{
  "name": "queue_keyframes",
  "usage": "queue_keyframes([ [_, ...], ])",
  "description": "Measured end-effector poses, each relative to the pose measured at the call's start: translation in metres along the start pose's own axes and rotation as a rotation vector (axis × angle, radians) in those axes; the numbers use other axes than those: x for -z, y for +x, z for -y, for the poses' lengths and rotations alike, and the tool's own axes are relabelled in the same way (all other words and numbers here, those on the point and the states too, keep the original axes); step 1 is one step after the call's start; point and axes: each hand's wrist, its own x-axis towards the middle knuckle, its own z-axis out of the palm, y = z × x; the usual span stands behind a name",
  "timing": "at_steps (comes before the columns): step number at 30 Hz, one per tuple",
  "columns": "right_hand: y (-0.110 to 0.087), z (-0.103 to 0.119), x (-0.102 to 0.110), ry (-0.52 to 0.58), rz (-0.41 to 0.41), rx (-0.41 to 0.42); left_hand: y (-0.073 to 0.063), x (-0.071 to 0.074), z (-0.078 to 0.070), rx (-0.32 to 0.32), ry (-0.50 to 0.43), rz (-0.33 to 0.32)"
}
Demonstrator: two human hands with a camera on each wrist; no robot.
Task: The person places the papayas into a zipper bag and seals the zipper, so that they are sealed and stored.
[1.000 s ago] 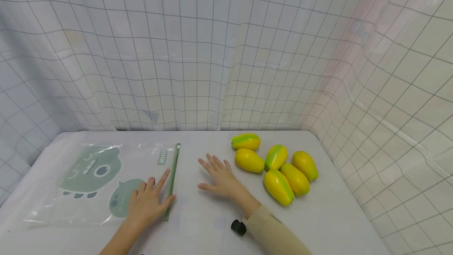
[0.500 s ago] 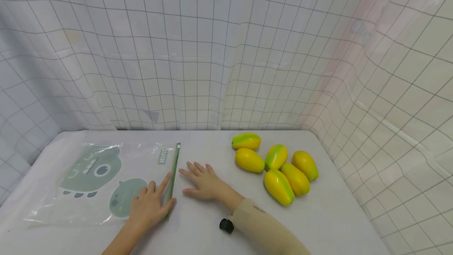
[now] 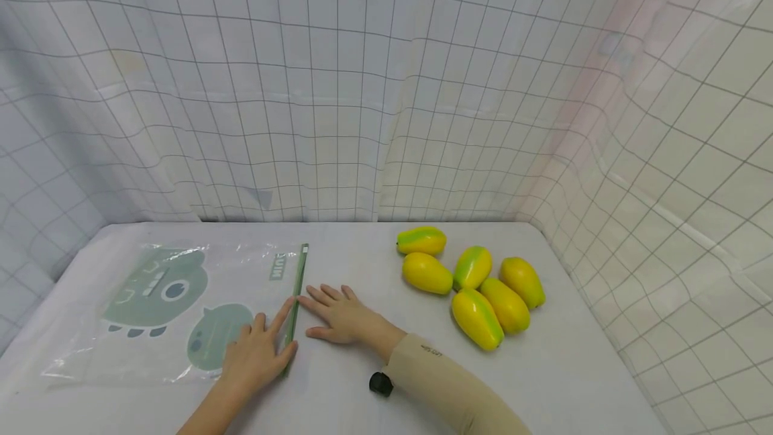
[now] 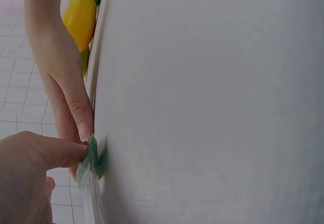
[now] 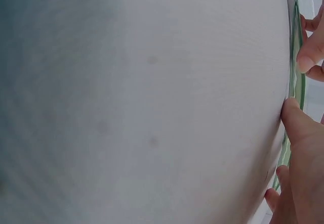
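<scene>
A clear plastic zip bag [image 3: 129,348] with green cartoon prints lies flat on the left of the white table. Its green zip edge [image 3: 300,267] runs along the bag's right side. My left hand [image 3: 249,360] rests on the bag's near right part, fingers spread, with the index finger and thumb at the green edge. Just right of that edge lies my right hand [image 3: 347,321], fingers extended and palm down, its index fingertip close to the left index fingertip. In the left wrist view the left thumb touches the green edge [image 4: 91,158]. Neither hand grips anything.
Several yellow fruits with green streaks, papaya-like, lie grouped on the right; one fruit [image 3: 477,319] is nearest me. A small black device [image 3: 380,384] sits by the right sleeve [image 3: 447,381]. White grid-patterned curtains [image 3: 338,86] enclose the table's back and sides.
My right hand has moved left and slightly nearer me, up to the bag's green edge. The left hand has shifted only slightly; bag and fruits lie as before.
</scene>
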Motion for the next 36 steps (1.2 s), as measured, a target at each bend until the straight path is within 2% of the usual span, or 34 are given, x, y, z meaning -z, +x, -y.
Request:
queue_keyframes([
  [12, 0.0005, -0.0018, -0.0024, 0.004, 0.003, 0.001, -0.0013, 0.0008, -0.0018, 0.013, -0.024, 0.003],
  [20, 0.0009, 0.0003, 0.0006, -0.069, 0.028, 0.028, -0.0027, 0.0022, -0.004, 0.001, -0.02, 0.037],
  [28, 0.0019, 0.0011, 0.0014, -0.085, 0.036, 0.014, -0.0036, -0.0014, -0.0045, 0.009, -0.01, 0.044],
  [36, 0.0008, 0.0017, 0.0026, -0.08, 0.04, 0.011, -0.0067, -0.0078, -0.0031, -0.018, -0.008, -0.029],
])
